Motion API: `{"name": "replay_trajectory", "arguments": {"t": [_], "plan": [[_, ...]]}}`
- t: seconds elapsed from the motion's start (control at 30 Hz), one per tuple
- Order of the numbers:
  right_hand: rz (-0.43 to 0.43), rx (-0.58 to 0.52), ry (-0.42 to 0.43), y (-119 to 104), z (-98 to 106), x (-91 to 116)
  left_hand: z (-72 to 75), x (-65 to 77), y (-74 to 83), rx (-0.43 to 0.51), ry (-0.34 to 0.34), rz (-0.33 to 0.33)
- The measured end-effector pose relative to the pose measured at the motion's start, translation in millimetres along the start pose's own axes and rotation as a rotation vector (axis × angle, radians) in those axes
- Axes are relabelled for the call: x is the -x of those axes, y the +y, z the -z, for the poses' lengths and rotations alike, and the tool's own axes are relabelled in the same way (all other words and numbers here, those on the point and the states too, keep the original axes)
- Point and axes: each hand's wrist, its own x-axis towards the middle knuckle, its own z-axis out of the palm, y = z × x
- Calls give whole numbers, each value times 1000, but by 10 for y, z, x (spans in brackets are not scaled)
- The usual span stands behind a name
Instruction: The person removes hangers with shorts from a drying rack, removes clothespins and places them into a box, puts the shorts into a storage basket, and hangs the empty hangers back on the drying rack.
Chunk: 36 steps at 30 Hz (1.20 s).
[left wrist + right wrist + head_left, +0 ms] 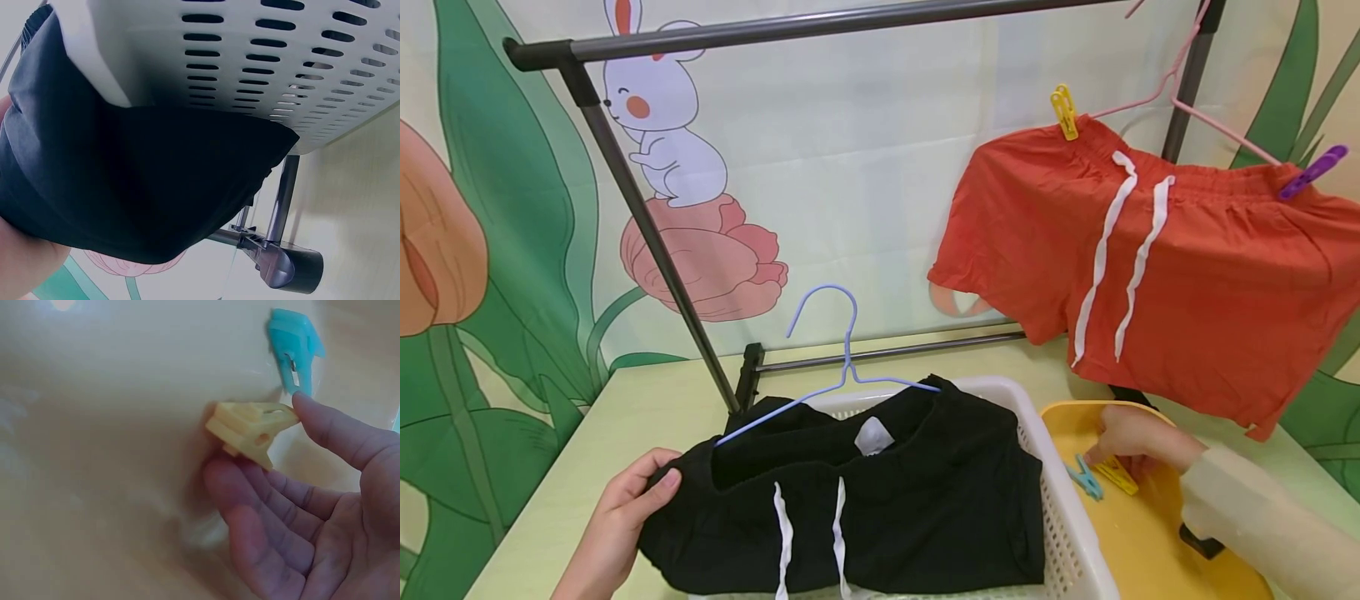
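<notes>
My left hand (625, 512) grips the left end of the waistband of black shorts (940, 500) with white drawstrings, thumb on top. A blue wire hanger (848, 354) stands in the waist opening, hook upward. In the left wrist view the black cloth (144, 181) hangs beside the basket's wall. My right hand (1138, 437) reaches into a yellow tray (1138, 550). There it pinches a yellow clothespin (247, 428), thumb at one handle and fingers curled beneath. A turquoise clothespin (292, 347) lies just beyond the thumb.
The shorts lie over a white perforated basket (1060, 533). Behind stands a dark metal rack (647, 221). Red shorts (1217, 283) hang at right from a pink hanger (1213, 123), with a yellow clothespin (1064, 112) and a purple clothespin (1312, 172) at the waistband.
</notes>
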Motion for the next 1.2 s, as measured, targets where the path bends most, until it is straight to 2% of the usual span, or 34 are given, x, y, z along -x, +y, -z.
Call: {"name": "replay_trajectory", "arguments": {"t": [0.2, 0.63, 1.0, 1.2], "plan": [[-4, 23, 7, 15, -11, -20, 0, 3, -3, -3, 8, 16], [18, -3, 13, 27, 3, -4, 7, -9, -9, -3, 2, 11], [56, -9, 26, -2, 103, 24, 9, -10, -17, 21, -16, -11], [66, -35, -4, -76, 211, 66, 8, -8, -20, 27, -16, -18]]}}
